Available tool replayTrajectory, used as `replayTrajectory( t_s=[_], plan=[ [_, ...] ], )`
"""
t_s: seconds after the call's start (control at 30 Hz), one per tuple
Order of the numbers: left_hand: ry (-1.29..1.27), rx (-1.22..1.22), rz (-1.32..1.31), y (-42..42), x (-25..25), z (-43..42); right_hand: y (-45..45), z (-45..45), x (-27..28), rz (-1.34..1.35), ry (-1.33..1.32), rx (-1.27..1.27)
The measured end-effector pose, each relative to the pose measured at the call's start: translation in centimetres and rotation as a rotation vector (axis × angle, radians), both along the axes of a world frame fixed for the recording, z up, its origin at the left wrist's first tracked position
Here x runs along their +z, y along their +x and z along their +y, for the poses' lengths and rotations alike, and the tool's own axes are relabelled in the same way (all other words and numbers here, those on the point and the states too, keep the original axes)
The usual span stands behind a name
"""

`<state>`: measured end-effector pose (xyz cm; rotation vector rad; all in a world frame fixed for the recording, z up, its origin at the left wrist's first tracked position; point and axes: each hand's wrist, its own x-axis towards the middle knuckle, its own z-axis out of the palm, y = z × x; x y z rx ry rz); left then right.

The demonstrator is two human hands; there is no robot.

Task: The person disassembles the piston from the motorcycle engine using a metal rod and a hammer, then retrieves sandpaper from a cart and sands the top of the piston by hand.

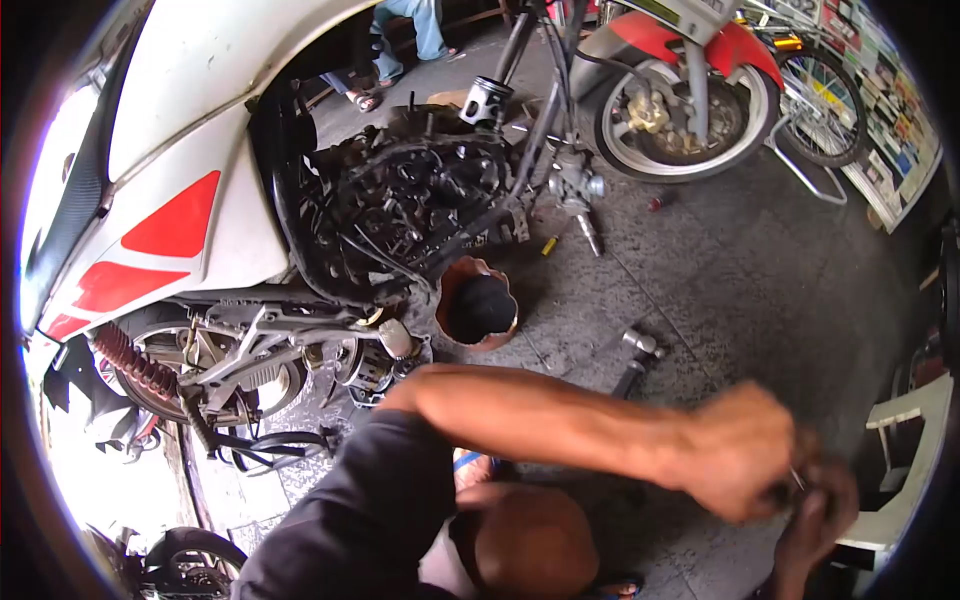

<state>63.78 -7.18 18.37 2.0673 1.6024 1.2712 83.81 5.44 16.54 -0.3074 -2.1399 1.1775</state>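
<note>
First, two bare hands are listed, brought together at lower right, above the floor (760,290). Left hand (738,452): reached across on an outstretched arm, fingers curled in; whether it is clenched on anything cannot be told through blur. Right hand (822,510): raised just beside it, fingers bent; its grip likewise cannot be told. Small shiny piece (797,479): seen between the two hands, slim, its kind obscured. White frame (925,420): placed near the right hand, at the edge of view. Dark-shafted metal part (638,350): laid on the floor, apart from both hands. Brown pot (492,343): stood with its ragged rim upward, beside the motorcycle (240,200), whose engine (410,190) is exposed, a piston (487,100) being seen at its upper side. Metal assembly (575,185): set on the floor, with a yellow piece (550,245) near it.
</note>
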Motion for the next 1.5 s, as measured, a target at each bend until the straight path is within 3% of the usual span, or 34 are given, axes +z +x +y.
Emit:
replayTrajectory(
  t_s=[0.03,0.07,0.1,0.13,0.17,0.23,0.27,0.33,0.4,0.53,0.6,0.73,0.8,0.9,1.0,1.1,1.23,1.33,1.4,1.5],
  plan=[
    [0.056,0.153,0.157,-3.1,0.2,-1.2,-4.4,-0.2,0.3,-0.060,-0.049,-0.013],
    [0.271,0.232,0.234,-6.0,0.8,-2.6,-8.7,-0.4,0.7,-0.122,-0.098,-0.026],
    [0.134,0.313,0.420,-9.0,1.6,-4.0,-13.8,-2.0,-0.5,-0.008,-0.164,-0.099],
    [0.247,0.371,0.535,-11.5,1.1,-4.8,-16.9,-1.3,-3.9,-0.092,-0.305,-0.017],
    [0.205,0.425,0.566,-13.3,1.5,-5.6,-20.1,0.8,-8.9,-0.274,0.042,0.025],
    [0.139,0.530,0.627,-16.5,1.8,-6.9,-23.9,0.0,-19.6,-0.191,-0.035,-0.007],
    [0.152,0.576,0.623,-17.8,1.6,-7.2,-24.2,-2.1,-20.4,-0.668,-0.029,-0.106],
    [0.106,0.614,0.602,-19.8,1.8,-8.0,-23.9,-4.4,-29.6,-0.772,-0.081,-0.193],
    [0.165,0.629,0.601,-21.3,1.8,-8.2,-23.2,-7.4,-34.1,-0.766,0.150,-0.402],
    [0.178,0.645,0.550,-23.3,1.1,-8.8,-23.6,-7.6,-35.0,-0.822,0.065,-0.543],
    [0.156,0.651,0.555,-23.9,0.6,-9.2,-24.2,-7.9,-31.4,-1.108,-0.323,-0.549],
    [0.144,0.644,0.591,-25.4,0.2,-9.8,-23.9,-7.5,-34.7,-1.042,-0.407,-0.555],
    [0.132,0.630,0.555,-25.9,0.1,-10.4,-24.2,-7.9,-33.2,-0.913,-0.856,-0.501],
    [0.158,0.563,0.550,-26.5,0.2,-10.8,-24.9,-7.4,-42.5,-0.807,-0.654,-0.572],
    [0.157,0.525,0.628,-27.0,-0.2,-11.1,-25.7,-9.4,-40.2,-0.631,-0.833,-0.594],
    [0.167,0.475,0.620,-27.3,-0.1,-11.5,-26.4,-10.8,-30.3,-0.549,-1.094,-0.379],
    [0.168,0.438,0.587,-28.3,0.2,-12.2,-28.7,-11.9,-23.9,-0.407,-1.025,-0.298],
    [0.184,0.445,0.549,-28.9,0.0,-12.3,-30.7,-12.6,-20.2,-0.023,-0.730,-0.258],
    [0.237,0.503,0.508,-28.7,-0.2,-11.6,-30.6,-13.9,-11.7,0.350,-0.931,-0.170],
    [0.178,0.564,0.553,-28.9,0.4,-10.8,-28.5,-12.8,-8.0,0.188,-0.860,0.031]
  ],
)
